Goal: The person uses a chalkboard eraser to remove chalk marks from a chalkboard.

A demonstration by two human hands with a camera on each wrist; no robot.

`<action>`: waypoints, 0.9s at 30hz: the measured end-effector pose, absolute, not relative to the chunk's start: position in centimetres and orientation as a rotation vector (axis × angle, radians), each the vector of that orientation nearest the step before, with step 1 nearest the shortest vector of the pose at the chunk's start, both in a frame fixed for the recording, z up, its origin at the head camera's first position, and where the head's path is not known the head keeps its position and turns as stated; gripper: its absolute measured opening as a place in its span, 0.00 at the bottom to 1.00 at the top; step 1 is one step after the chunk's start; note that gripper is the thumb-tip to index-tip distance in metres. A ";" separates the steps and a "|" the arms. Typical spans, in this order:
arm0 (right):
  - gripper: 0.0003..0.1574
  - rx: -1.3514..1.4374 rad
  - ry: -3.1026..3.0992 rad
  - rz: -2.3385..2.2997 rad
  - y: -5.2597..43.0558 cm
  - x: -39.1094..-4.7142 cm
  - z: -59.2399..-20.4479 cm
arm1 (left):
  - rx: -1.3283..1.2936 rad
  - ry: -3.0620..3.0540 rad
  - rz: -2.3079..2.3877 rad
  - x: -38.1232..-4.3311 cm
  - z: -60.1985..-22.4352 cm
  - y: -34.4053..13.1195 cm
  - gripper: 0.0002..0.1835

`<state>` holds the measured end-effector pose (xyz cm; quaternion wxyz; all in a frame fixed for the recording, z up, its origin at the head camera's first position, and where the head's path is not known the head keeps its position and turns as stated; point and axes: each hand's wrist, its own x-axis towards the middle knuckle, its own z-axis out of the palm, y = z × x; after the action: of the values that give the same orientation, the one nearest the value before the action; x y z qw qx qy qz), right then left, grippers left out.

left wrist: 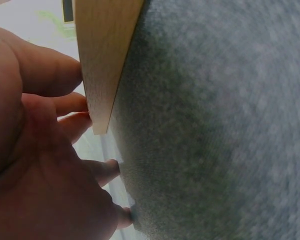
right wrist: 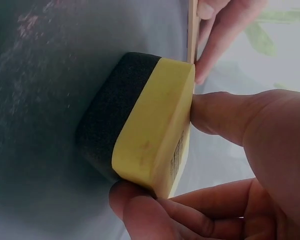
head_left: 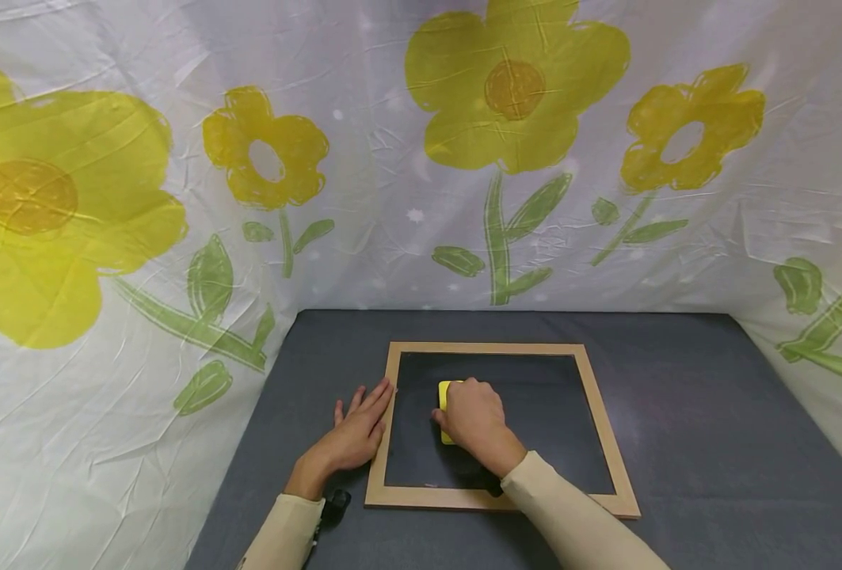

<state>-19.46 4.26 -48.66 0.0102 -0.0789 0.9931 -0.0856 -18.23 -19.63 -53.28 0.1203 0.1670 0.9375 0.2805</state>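
Two bare hands at a framed blackboard (head_left: 542, 427), lying flat on a dark grey tabletop (head_left: 706, 427). Right hand (head_left: 474, 416) grips a yellow-and-black eraser (head_left: 444, 396): thumb on one side, curled fingers on the other, black layer facing the board. Eraser sits over the board's surface, left of centre; looks like contact, though its underside is hidden. Left hand (head_left: 352, 434) at the left side of the wooden frame (head_left: 488, 348), thumb and nearest fingers touching its outer edge, the other two splayed out over the tabletop. Pale chalk marks (right wrist: 30, 30) on the board in the right wrist view. Light sleeves (head_left: 566, 514) on both arms, small black device (head_left: 335, 507) at the left wrist. Far side: white curtain (head_left: 363, 47) with yellow flowers and green leaves, also along left and right.
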 end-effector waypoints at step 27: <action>0.30 -0.315 3.089 -0.305 1.4 -19.3 -48.6 | 0.538 2.746 0.904 -18.1 -53.2 -19.8 0.37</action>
<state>-19.29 1.42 -48.59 0.0111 -0.1009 0.9900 -0.0976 -18.10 -19.82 -53.21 0.1001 0.1821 0.9291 0.3059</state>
